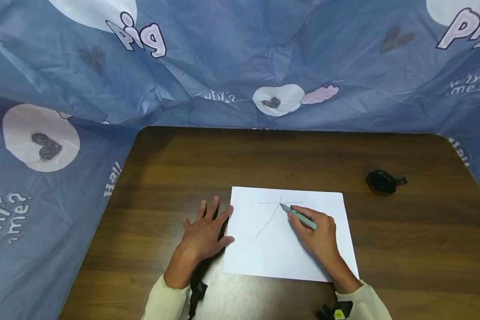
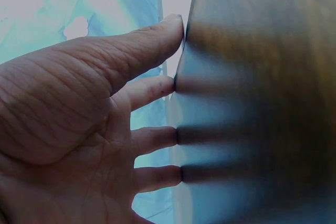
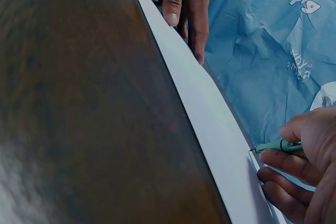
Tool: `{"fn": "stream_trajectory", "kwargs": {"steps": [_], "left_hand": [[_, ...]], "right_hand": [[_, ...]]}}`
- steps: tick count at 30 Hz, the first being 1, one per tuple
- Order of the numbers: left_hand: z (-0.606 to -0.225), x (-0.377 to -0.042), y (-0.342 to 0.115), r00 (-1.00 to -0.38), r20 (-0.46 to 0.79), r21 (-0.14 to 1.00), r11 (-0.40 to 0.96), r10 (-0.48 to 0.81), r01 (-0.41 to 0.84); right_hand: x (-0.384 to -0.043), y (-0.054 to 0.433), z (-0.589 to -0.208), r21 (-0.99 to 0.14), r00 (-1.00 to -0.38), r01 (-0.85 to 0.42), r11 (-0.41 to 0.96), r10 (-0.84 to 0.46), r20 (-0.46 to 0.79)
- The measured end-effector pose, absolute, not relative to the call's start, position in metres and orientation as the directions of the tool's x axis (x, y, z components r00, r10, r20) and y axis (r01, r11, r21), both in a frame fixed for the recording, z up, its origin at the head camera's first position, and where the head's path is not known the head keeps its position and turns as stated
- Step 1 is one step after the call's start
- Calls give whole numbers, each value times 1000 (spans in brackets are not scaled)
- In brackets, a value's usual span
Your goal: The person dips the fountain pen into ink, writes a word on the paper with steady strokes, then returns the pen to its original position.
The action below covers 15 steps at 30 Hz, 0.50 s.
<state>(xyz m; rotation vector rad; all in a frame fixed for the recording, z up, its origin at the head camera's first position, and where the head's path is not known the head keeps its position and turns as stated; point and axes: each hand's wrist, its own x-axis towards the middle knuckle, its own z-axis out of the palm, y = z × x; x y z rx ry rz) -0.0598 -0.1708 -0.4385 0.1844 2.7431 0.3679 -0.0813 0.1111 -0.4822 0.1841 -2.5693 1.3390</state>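
Note:
A white sheet of paper lies on the wooden table, bearing a thin horizontal line near its top and a slanting line that runs down to the left from it. My right hand pinches a green pen, whose tip meets the paper close to where the lines cross. In the right wrist view the same pen sits between thumb and fingers. Fingers spread, my left hand rests at the paper's left edge, thumb and index fingertip touching it. The left wrist view shows the hand's fingertips pressed against the tabletop.
A small round black object with a short tab lies on the table to the right, beyond the paper. Blue printed cloth hangs behind the table and down its left side. Dark wrist devices show at both cuffs.

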Motion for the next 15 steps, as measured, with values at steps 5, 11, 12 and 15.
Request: {"fn": "stream_trajectory", "kwargs": {"steps": [5, 11, 12, 15], "left_hand": [[-437, -61, -170, -925, -341, 273, 959, 170, 75], [-436, -60, -169, -925, -340, 277, 958, 171, 76], [-436, -60, -169, -924, -342, 277, 958, 171, 75], [-436, -60, -169, -923, -344, 277, 958, 173, 76]], "right_hand": [[-82, 111, -481, -785, -964, -219, 580, -4, 266], [-81, 110, -481, -771, -960, -235, 592, -19, 278], [-80, 109, -481, -769, -960, -237, 594, -22, 279], [-79, 109, -481, -767, -959, -237, 596, -19, 281]]}}
